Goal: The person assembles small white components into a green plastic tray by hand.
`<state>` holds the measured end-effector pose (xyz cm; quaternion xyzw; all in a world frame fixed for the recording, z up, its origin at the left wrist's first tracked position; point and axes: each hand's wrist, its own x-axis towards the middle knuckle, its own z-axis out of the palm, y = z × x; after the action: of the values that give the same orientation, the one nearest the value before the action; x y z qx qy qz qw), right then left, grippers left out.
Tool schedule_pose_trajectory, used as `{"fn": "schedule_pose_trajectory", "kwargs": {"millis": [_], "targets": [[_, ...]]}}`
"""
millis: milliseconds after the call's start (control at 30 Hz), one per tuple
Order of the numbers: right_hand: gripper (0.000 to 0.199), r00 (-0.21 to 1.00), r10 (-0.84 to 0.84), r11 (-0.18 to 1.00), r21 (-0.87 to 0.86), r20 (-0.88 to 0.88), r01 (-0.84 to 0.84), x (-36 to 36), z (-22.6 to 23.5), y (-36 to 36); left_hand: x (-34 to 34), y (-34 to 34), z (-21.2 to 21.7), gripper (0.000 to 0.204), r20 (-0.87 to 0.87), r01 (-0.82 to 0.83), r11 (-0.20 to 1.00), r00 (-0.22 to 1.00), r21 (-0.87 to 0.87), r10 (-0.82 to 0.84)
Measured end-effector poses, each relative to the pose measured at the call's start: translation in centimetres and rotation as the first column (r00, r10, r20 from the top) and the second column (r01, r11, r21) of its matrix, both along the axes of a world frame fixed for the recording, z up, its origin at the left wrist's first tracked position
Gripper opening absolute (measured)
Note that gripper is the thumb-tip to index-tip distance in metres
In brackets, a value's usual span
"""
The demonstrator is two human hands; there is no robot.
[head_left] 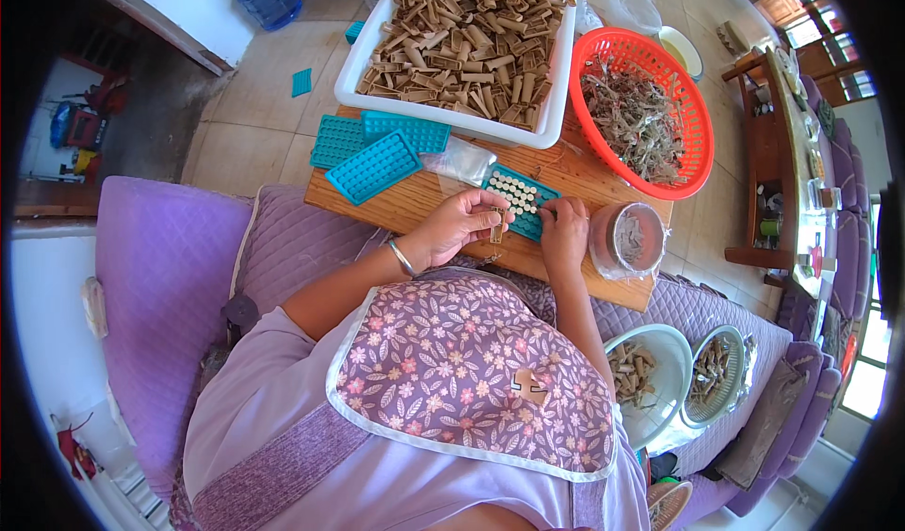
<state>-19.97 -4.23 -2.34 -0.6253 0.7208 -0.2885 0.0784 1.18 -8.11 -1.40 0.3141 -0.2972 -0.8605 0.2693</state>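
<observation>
My left hand (464, 224) is closed in a pinch on a small tan, hollow-looking piece (497, 229), held upright just in front of a teal tray (528, 227). Rows of small white round pieces (514, 192) sit in that tray's cells. At the tray's right side, my right hand (566, 228) has its fingers drawn together, their tips close to the white pieces. What those fingertips hold, if anything, is too small to tell. Several more teal trays (372, 168) lie overlapped on the left of the wooden table (405, 215), beside a clear plastic bag (462, 161).
A white bin (559, 88) heaped with tan pieces (462, 41) stands beyond the trays. To its right is a red basket (699, 145) of grey, wispy scraps. A round container (603, 239) stands by my right hand. Two pale basins (677, 361) (735, 343) hold more brown pieces.
</observation>
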Motion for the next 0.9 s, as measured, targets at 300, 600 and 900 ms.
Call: {"fn": "schedule_pose_trajectory", "kwargs": {"millis": [300, 600, 900], "targets": [[0.011, 0.947, 0.243, 0.932, -0.320, 0.209, -0.169, 4.4, 3.8, 1.6, -0.2, 0.3, -0.1, 0.029, 0.055, 0.026, 0.999, 0.998, -0.047, -0.024], [0.012, 0.917, 0.343, 0.920, -0.271, 0.205, -0.284, 4.0, 2.7, 2.2, -0.5, 1.0, -0.5, 0.025, 0.100, 0.009, 0.990, 0.995, -0.139, 0.005], [0.011, 0.992, -0.009, 0.989, -0.142, 0.128, 0.028, 1.0, 1.0, 0.9, -0.5, 0.5, -0.7, 0.020, 0.093, 0.023, 0.999, 0.995, -0.045, -0.019]]}}
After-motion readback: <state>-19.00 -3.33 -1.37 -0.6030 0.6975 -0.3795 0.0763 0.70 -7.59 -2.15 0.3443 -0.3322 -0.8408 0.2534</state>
